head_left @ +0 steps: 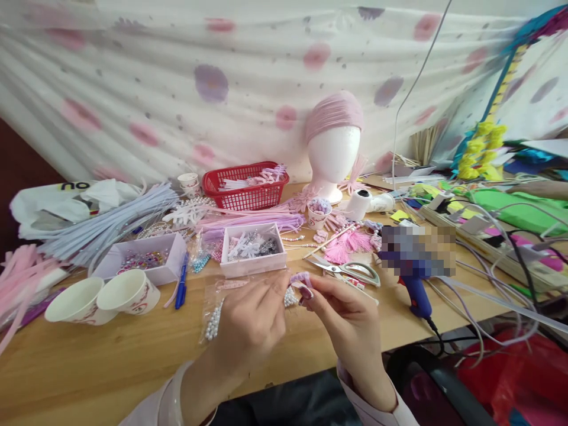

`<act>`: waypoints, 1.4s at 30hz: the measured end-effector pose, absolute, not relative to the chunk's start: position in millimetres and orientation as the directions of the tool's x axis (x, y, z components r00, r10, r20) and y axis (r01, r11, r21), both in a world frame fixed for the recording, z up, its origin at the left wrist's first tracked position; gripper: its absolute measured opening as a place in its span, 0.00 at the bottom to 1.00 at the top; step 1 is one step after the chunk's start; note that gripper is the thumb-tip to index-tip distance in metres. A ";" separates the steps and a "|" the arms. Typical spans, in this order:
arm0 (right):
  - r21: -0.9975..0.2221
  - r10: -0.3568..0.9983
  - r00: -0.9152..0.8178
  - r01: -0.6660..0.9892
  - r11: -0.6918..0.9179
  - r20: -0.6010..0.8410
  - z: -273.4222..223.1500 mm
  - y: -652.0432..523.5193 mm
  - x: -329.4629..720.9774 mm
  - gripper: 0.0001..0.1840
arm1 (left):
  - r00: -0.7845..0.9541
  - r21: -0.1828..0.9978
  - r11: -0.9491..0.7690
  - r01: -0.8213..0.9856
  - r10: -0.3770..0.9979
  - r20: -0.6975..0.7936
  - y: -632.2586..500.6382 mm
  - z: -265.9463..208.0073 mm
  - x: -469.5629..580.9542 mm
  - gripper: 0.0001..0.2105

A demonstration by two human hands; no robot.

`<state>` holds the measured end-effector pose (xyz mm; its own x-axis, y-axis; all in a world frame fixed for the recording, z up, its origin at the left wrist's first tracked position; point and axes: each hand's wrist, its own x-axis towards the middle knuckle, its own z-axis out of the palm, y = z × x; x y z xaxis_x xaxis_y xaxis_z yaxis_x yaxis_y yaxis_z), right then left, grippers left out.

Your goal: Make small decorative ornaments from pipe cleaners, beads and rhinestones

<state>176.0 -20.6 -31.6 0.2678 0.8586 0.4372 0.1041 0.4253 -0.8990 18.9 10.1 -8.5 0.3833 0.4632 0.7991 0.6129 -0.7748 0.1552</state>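
Observation:
Between my fingertips, over the near middle of the table, is a short lilac pipe cleaner piece, bent into a small curve. My left hand pinches its left end, with the fingers curled and knuckles upward. My right hand grips the other end between thumb and forefinger. Under and beside my left hand lies a clear bag of white pearl beads, partly hidden. Just beyond the hands stand a white box of silvery pieces and open scissors with pale handles.
A blue glue gun with cables lies at right. Paper cups, a blue pen and a bead box are at left. Behind stand a red basket and a foam head. Pale pipe cleaners spread across the left back.

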 end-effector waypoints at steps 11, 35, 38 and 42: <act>-0.927 0.868 0.329 0.086 0.366 0.373 -18.7 -16.4 183.8 0.10 | 0.474 0.747 -0.524 0.408 0.821 0.317 11.5 3.4 7.8 0.10; -0.906 0.881 0.421 -0.251 0.340 0.214 -40.8 9.0 189.8 0.10 | 0.686 0.990 0.051 0.128 0.717 -0.126 24.5 -21.0 -17.5 0.20; -0.911 0.868 0.415 -0.176 0.372 0.274 -43.0 15.6 192.6 0.10 | 0.667 0.981 -0.030 0.192 0.737 -0.108 25.6 -19.4 -18.9 0.15; -0.922 0.904 0.347 -0.200 0.331 0.249 -50.1 23.1 186.8 0.14 | 0.629 0.928 -0.170 0.331 0.773 -0.083 26.1 -28.6 -12.5 0.13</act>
<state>186.8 23.1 -50.1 0.3465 0.9043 0.2495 -0.2002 0.3311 -0.9221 -12.5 26.1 -28.6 0.6293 0.7727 -0.0830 0.3310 -0.1700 0.9282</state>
